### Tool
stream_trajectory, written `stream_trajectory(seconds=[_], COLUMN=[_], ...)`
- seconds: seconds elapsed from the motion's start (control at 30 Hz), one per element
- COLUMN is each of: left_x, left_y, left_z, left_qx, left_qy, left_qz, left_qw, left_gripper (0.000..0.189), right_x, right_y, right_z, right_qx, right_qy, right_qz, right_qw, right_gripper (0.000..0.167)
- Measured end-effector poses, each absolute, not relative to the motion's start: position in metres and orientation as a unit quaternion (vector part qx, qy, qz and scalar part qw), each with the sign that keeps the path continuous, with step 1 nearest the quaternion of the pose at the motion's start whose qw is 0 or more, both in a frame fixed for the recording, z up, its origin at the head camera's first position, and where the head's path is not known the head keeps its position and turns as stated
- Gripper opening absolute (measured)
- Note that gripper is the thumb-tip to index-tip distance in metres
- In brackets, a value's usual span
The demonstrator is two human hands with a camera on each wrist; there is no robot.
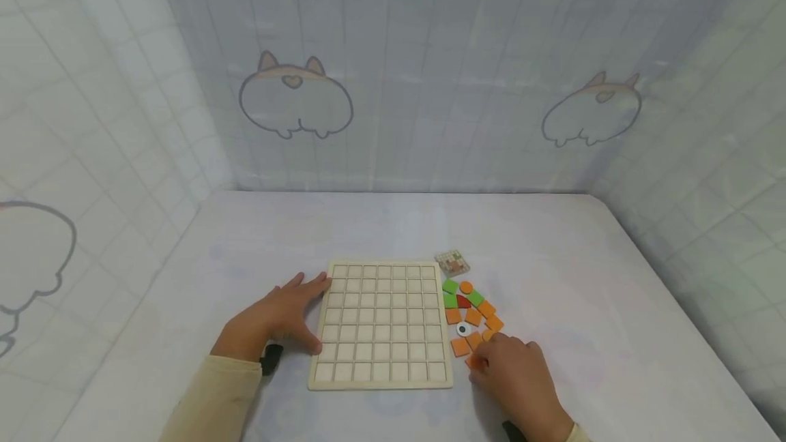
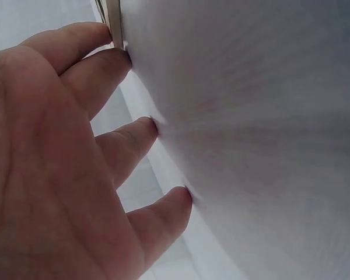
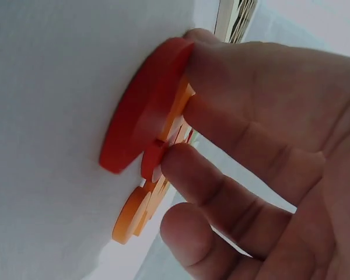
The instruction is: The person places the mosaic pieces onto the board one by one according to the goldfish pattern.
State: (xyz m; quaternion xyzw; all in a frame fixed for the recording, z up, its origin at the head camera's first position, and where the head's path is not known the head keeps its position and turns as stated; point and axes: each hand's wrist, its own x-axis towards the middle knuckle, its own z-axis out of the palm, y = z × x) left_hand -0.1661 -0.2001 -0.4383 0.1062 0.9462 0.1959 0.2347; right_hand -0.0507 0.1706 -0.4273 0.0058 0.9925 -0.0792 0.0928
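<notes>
My left hand [image 1: 276, 316] lies at the left edge of a pale wooden grid board [image 1: 316, 333], fingers and thumb spread, touching its rim. In the left wrist view the fingertips [image 2: 154, 125] rest on the white table. The right hand [image 1: 516, 377] is bent down over loose pieces right of the board. The right wrist view shows a red piece [image 3: 146, 108] by the thumb tip and an orange piece [image 3: 178, 108] by the index finger; I cannot tell whether either is pinched. Beyond them lies an orange disc [image 3: 131, 216].
Right of the board lie several flat pieces: green squares [image 1: 450, 301], orange squares [image 1: 460, 346], a red piece [image 1: 463, 301], an orange disc [image 1: 466, 287] and a white eye disc [image 1: 463, 328]. A small patterned card [image 1: 452, 262] lies above them. Patterned curtains [image 1: 417, 87] surround the table.
</notes>
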Motion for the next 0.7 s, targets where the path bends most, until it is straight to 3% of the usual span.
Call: stream_trajectory(seconds=[0.27,0.7], left_x=[-0.1608,-0.1587], left_y=[-0.1997,-0.2014], left_z=[-0.4371,-0.4366], left_qx=[0.101,0.115], left_qy=[0.947,0.945], left_qz=[0.204,0.21], left_qw=[0.225,0.222], left_gripper=[0.134,0.133], right_x=[-0.047,-0.0442], right_y=[0.173,0.1711], right_z=[-0.4291,-0.4332], right_qx=[0.025,-0.004], right_qy=[0.994,0.994], right_qz=[-0.059,-0.085], right_qw=[0.084,0.074], right_gripper=[0.025,0.017])
